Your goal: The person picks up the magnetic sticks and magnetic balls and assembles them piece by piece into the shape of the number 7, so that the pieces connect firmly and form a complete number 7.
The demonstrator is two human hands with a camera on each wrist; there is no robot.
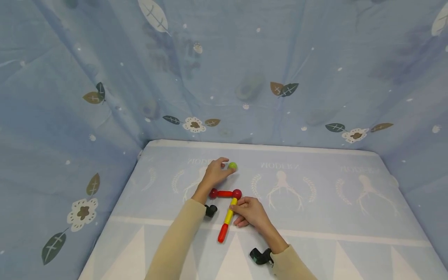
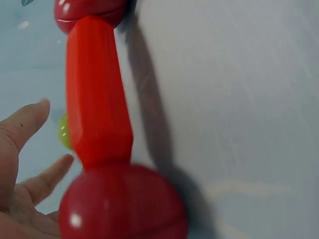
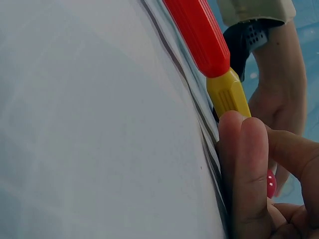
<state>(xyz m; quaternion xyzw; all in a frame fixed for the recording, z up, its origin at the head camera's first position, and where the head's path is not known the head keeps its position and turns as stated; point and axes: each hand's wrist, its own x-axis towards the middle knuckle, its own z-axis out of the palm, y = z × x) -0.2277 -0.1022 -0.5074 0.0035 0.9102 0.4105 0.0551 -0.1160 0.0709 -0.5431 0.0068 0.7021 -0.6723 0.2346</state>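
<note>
My right hand [image 1: 252, 212] pinches a yellow stick [image 1: 230, 211] between thumb and fingers. A ribbed red stick [image 3: 202, 37] continues from the yellow one's near end. At the yellow stick's far end sits a dark red ball [image 1: 237, 194]. From that ball a short red stick [image 1: 224, 193] runs left to a second dark red ball [image 1: 213, 193], beneath my left wrist. My left hand [image 1: 216, 173] reaches past this joined piece, thumb and finger spread on either side of a green ball [image 1: 233, 166]. In the left wrist view, the red stick partly hides the green ball [image 2: 63, 131].
The table [image 1: 315, 217] has a pale printed cover. Blue patterned cloth [image 1: 245, 58] hangs behind it and at both sides. Black wrist cameras [image 1: 260, 256] sit under both wrists. A small red thing [image 1: 223, 165] shows between the left thumb and finger.
</note>
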